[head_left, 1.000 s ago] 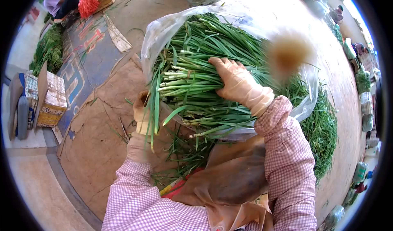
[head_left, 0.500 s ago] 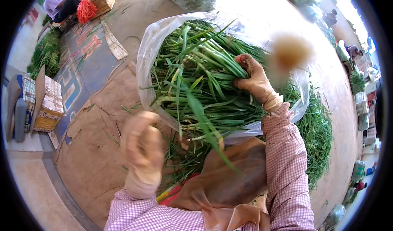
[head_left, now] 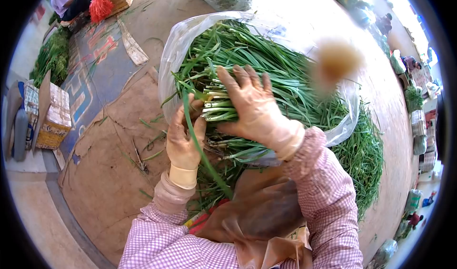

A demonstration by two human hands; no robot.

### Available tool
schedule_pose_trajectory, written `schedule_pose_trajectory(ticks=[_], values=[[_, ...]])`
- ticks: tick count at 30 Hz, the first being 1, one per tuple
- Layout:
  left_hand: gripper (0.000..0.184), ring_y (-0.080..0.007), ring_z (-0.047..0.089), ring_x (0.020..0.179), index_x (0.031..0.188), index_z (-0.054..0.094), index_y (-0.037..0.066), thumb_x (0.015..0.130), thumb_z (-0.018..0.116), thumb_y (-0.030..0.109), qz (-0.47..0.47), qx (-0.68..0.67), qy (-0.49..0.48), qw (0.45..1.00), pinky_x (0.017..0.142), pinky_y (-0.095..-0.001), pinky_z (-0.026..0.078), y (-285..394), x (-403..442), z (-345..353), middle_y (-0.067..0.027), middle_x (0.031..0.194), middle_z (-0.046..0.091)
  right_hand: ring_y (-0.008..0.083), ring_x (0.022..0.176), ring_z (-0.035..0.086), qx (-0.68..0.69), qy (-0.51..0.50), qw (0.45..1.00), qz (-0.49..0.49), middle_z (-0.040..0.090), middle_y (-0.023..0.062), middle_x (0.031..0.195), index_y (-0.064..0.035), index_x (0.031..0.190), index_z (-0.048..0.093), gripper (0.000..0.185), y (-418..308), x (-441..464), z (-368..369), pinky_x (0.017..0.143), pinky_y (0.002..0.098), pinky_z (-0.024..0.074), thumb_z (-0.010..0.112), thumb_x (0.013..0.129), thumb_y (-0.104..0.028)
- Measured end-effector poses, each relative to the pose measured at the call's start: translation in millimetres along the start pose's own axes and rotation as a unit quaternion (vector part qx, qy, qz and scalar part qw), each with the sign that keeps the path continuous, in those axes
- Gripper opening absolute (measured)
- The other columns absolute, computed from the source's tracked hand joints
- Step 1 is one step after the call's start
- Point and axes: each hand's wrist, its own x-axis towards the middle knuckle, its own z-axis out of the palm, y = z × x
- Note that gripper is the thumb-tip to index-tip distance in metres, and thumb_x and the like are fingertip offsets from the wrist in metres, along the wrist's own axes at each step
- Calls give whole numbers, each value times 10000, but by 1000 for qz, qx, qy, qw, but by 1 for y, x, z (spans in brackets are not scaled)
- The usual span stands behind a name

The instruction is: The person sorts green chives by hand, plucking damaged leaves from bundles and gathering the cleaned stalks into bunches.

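Both hands wear thin, pale, stained gloves. My right hand [head_left: 254, 102] lies with fingers spread over a bunch of garlic chives [head_left: 220, 104], its thumb low beside the stems. The pale cut ends point left, toward my left hand [head_left: 184, 138]. That hand is bent, thumb and fingers closed around a long green leaf [head_left: 204, 159], which hangs down toward my lap; the exact grip is partly hidden. Beneath both hands, more chives [head_left: 285, 61] fill an open clear plastic bag [head_left: 171, 54]. A brown apron [head_left: 257, 207] covers my lap.
Loose greens [head_left: 364, 159] lie right of the bag. Brown sheeting [head_left: 104, 173] with leaf scraps covers the floor at left. A woven box [head_left: 54, 119] stands farther left. A seated person [head_left: 66, 0] is at upper left, beside red ties [head_left: 100, 8]. A blurred tan spot hangs at upper right.
My left hand has moved up and right to the stem ends. My right hand has shifted left and changed from gripping a bunch to lying spread over it. The stems are now more evenly aligned.
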Motion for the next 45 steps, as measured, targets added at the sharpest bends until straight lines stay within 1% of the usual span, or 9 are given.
schedule_pose_trajectory(ticks=[5,8,15,18,24,30,34,40,45], values=[[459,-166,590,966,1320,434,29,869,519,29,-89,-160,87,979,845,-281,463,0,5,-13,-112,1150,590,355,1160,463,104,35,994,23,543,175,1159,-66,1135,536,604,17,41,16,1022,514,304,748,633,-326],[413,-172,601,980,1297,444,31,891,509,72,-146,-211,127,958,830,-284,473,-2,7,-32,-121,1187,577,340,978,573,249,-35,967,46,599,164,1031,-43,1030,562,415,29,48,-2,935,464,384,690,669,-201],[428,-198,558,1034,1332,425,90,911,495,120,-167,-152,131,965,890,-316,445,-2,-8,-50,-132,1233,538,311,1157,495,-20,-65,997,37,546,168,1169,-82,1230,487,603,0,43,13,1023,525,317,696,684,-233],[418,-201,551,1049,1331,421,78,918,476,111,-104,-102,169,975,904,-319,443,9,-9,-44,-131,1206,553,312,1155,493,65,5,998,5,554,159,1152,-79,1132,572,501,18,46,20,1025,541,306,691,666,-220],[380,-242,544,1094,1290,394,-35,929,445,72,193,86,224,951,969,-352,421,35,-13,-50,-195,1152,560,165,860,609,461,14,887,30,634,65,982,-34,1069,560,453,73,19,-5,808,303,506,763,668,-89],[309,-322,608,983,1142,524,-37,837,478,-28,300,65,25,952,870,-377,502,62,-23,-24,-206,1005,625,161,838,629,556,287,766,147,662,72,926,-19,1057,599,370,107,-26,-39,797,292,513,735,715,-51],[372,-302,608,1018,1150,537,-82,798,592,23,258,146,-119,948,903,-360,470,79,6,26,-206,1093,616,142,841,615,574,301,742,172,644,48,936,-31,1058,578,373,119,-56,-45,787,290,500,730,717,-39],[695,-349,461,1182,1279,401,-65,682,680,156,233,320,-76,915,982,-433,367,33,41,118,-218,1258,490,152,1048,542,578,251,773,75,583,41,1106,-53,1101,501,504,95,-49,-42,940,306,440,743,674,63],[564,-337,365,1281,1267,454,4,729,573,122,257,341,-166,889,1084,-513,189,20,49,146,-187,1268,485,142,1175,441,558,206,804,-7,466,49,1299,-57,1284,404,735,83,-40,-43,1007,294,374,767,651,39]])
